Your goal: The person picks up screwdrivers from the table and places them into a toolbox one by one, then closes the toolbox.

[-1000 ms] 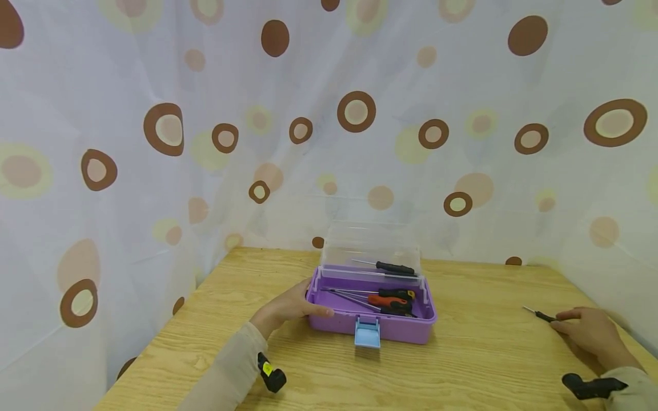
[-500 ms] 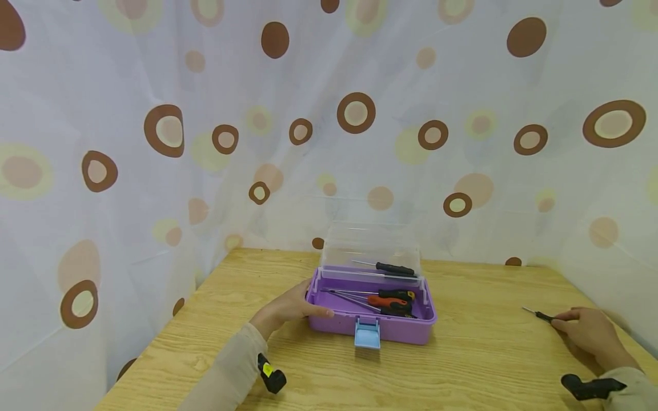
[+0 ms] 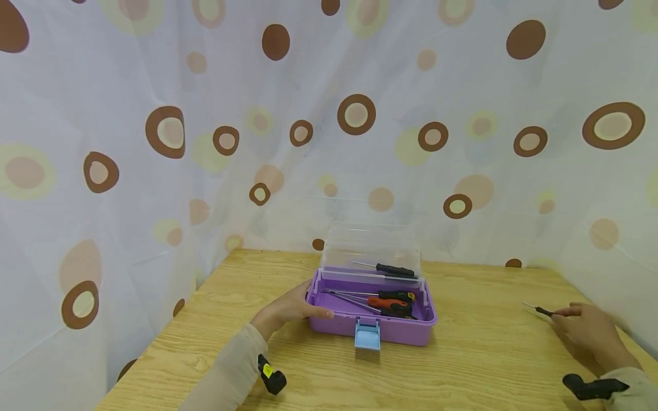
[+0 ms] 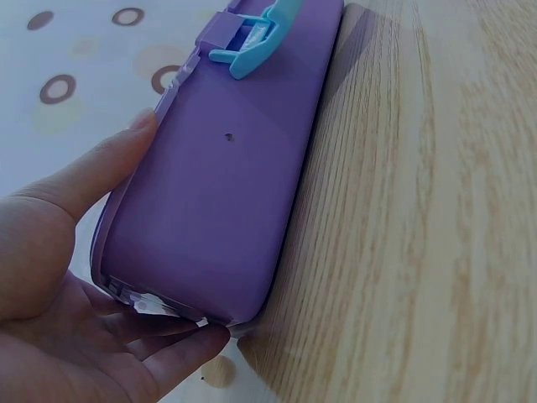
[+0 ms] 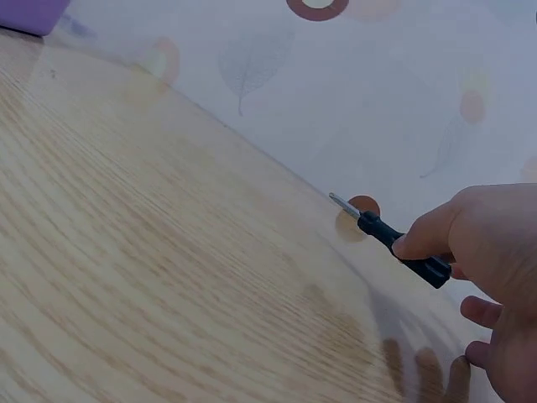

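Observation:
A purple toolbox with its clear lid up stands on the wooden table. At its left end, my left hand grips it, thumb over the front rim and fingers at the end wall. Several screwdrivers lie inside, one with a red handle. Far to the right, my right hand pinches a small screwdriver by its black handle, the short metal tip pointing left. In the right wrist view, the small screwdriver sits between thumb and fingers, close over the table, with the hand's shadow below.
A light blue latch hangs down at the toolbox front. Another black-handled screwdriver shows through the lid behind the box. A patterned white curtain surrounds the table at the back and sides.
My right hand has lifted slightly with the small screwdriver, its fingers shifting a little. The left hand and the toolbox have stayed in place.

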The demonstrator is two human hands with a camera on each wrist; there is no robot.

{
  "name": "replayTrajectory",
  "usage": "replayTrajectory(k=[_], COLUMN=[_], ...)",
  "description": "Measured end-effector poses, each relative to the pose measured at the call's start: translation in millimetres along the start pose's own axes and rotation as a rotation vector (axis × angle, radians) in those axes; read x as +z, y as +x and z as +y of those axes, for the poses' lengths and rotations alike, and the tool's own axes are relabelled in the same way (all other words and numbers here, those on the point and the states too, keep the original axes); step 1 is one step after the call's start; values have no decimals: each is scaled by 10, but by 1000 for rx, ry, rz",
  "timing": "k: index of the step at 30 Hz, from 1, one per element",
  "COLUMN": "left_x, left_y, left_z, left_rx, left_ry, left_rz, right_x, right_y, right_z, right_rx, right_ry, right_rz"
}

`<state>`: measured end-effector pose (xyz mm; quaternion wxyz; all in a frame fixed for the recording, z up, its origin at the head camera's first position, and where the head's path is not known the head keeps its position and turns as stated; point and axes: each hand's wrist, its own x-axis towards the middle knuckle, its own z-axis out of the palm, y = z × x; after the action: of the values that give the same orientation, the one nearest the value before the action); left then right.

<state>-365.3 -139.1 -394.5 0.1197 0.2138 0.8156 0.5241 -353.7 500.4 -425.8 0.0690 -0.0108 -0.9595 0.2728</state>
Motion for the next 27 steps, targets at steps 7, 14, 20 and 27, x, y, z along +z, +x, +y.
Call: replayTrajectory(k=[7,14,20,27], left_x=[0,-9,-9,-9], left_y=[4,13,6,6], left_z=[-9,-13,-6,-12], left_rx=[21,24,22,19], left_ry=[-11,-12,-9,-14], left_rz=[-23,-22,-20,-23], right_x=[-24,-114,-105,-44], right_y=[7,5,24,66], right_z=[-84,-283,-424,-582], right_rx=[-5,-74,-96,-130], right_ry=[90,105,160,224], right_rz=[-25,-16,10,11])
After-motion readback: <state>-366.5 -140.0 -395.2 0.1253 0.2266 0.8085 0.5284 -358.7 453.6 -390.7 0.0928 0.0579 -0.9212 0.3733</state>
